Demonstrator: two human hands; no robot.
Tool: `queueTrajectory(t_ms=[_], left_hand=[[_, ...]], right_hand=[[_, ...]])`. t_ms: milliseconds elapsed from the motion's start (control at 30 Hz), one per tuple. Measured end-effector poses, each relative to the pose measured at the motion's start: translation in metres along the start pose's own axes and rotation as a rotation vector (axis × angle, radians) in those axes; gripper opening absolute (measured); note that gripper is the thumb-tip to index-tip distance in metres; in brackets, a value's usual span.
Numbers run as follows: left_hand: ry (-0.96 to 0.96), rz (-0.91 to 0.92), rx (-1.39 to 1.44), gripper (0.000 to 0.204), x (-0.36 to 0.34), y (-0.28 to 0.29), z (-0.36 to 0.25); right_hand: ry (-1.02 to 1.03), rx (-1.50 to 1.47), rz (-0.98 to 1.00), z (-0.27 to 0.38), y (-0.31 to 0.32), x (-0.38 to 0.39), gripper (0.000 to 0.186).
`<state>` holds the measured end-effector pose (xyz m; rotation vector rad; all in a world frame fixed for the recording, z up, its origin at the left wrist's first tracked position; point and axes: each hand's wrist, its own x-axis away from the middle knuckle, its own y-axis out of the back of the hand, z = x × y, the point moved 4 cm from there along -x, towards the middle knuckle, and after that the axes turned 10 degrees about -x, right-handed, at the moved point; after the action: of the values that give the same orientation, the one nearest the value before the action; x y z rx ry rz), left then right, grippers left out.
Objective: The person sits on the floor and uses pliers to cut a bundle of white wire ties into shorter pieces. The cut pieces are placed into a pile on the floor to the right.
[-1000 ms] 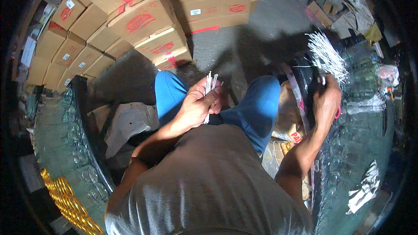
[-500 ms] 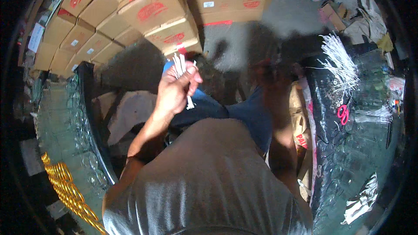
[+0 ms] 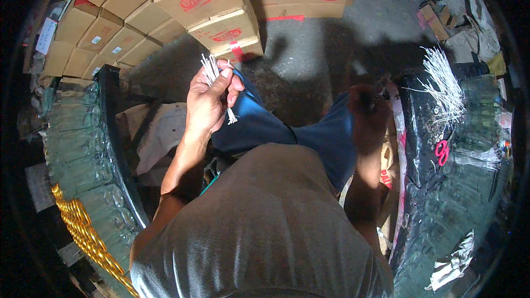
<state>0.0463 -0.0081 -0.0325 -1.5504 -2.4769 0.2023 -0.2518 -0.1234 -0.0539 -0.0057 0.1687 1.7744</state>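
Note:
My left hand (image 3: 211, 95) is raised over my left thigh, closed round a small bundle of thin white wick-like strands (image 3: 210, 67). The strands fan out above the thumb, and their lower ends (image 3: 232, 117) poke out under the fingers. My right hand (image 3: 369, 105) is in deep shadow beside my right knee, close to the near side of a black-covered surface (image 3: 414, 187); its fingers are too dark to read. On that surface lies a larger pile of the same white strands (image 3: 444, 91). Pink-handled scissors (image 3: 441, 152) rest below the pile, among small pale bits (image 3: 435, 127).
Stacked cardboard boxes (image 3: 212, 3) stand ahead and to the left. Rows of clear greenish glassware (image 3: 77, 143) flank me on the left, with shiny gold coils (image 3: 83, 226) alongside. A crumpled white cloth (image 3: 452, 265) lies lower right. Bags and scraps (image 3: 464, 16) heap at upper right.
My left hand has shifted slightly left and up, still holding the strands. My right forearm and hand show more clearly beside the right knee. The whole view has shifted a little.

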Motion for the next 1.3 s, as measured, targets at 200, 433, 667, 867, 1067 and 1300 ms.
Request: queueTrajectory(t_ms=[200, 433, 667, 867, 1067, 1300], left_hand=[[-0.026, -0.008, -0.006, 0.009, 0.002, -0.001, -0.003], [-0.047, -0.062, 0.019, 0.008, 0.000, 0.010, -0.014], [-0.063, -0.082, -0.016, 0.008, 0.000, 0.013, -0.023], [-0.047, -0.063, 0.004, 0.008, 0.002, 0.009, -0.016], [-0.012, -0.008, 0.005, 0.009, 0.002, -0.007, -0.008], [0.028, 0.088, 0.083, 0.009, -0.003, -0.038, -0.003]], right_hand=[[0.413, 0.427, -0.072, 0.038, 0.029, 0.011, 0.010], [0.126, 1.242, -0.353, 0.082, 0.109, 0.012, 0.017], [0.195, 1.224, -0.363, 0.071, 0.131, 0.012, 0.022], [0.056, 1.291, -0.378, 0.065, 0.143, 0.009, 0.026], [0.016, 1.306, -0.359, 0.078, 0.134, 0.015, 0.030], [0.147, 1.281, -0.326, 0.074, 0.140, 0.015, 0.027]])
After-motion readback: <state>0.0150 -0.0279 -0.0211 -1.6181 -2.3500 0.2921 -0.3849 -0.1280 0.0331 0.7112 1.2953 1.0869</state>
